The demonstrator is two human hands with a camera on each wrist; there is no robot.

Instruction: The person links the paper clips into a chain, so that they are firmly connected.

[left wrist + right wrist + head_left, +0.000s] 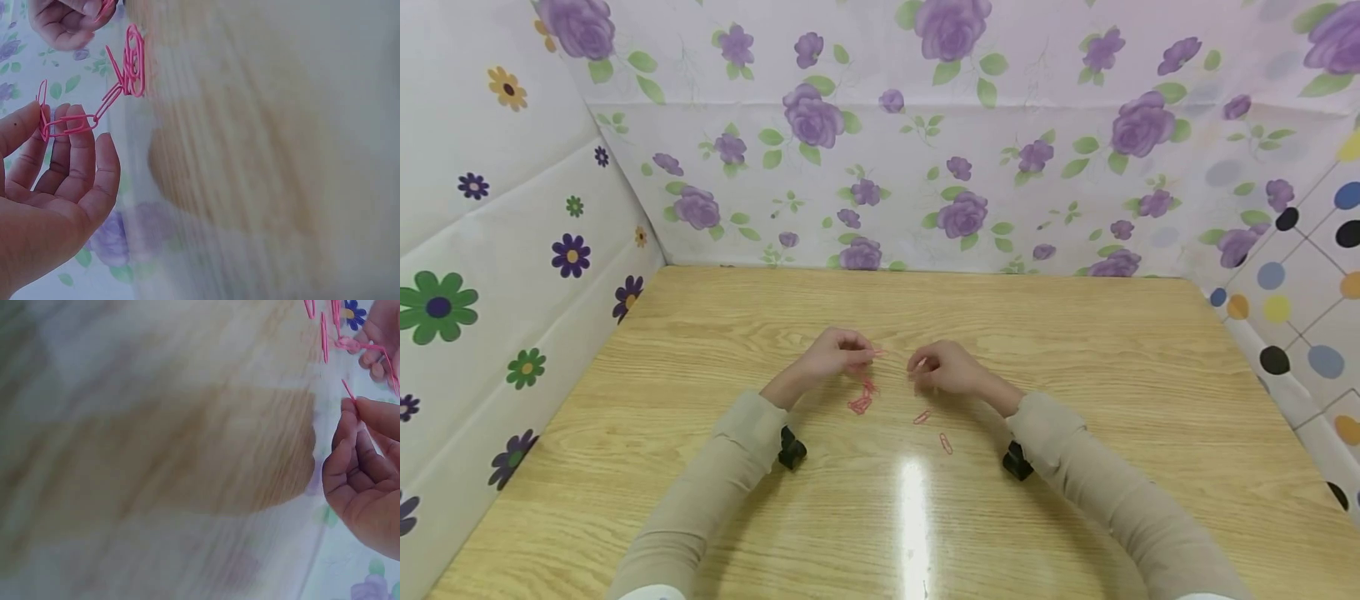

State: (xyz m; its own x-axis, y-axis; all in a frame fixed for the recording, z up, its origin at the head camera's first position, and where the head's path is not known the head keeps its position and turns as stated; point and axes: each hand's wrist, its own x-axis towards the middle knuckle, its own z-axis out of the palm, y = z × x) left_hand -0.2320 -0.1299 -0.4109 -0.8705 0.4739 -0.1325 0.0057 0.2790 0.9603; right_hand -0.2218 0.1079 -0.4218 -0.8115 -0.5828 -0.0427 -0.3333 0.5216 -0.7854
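Note:
My left hand (835, 354) pinches the end paper clip (43, 122) of a linked pink chain between thumb and index finger. From there the paper clip chain (78, 124) runs across the other fingertips and down to the table, where its rest lies bunched (861, 405). A single pink paper clip (349, 390) is pinched in my right hand (951, 367), a short gap to the right of the left hand. Two loose pink paper clips, a nearer one (946, 443) and a farther one (922, 417), lie on the table below the right hand.
The wooden table (700, 333) carries a bright light reflection at its front middle. Flower-patterned cloth (887, 167) hangs behind it, with more patterned cloth at left and right. Black wrist mounts (792, 450) sit beneath both sleeves.

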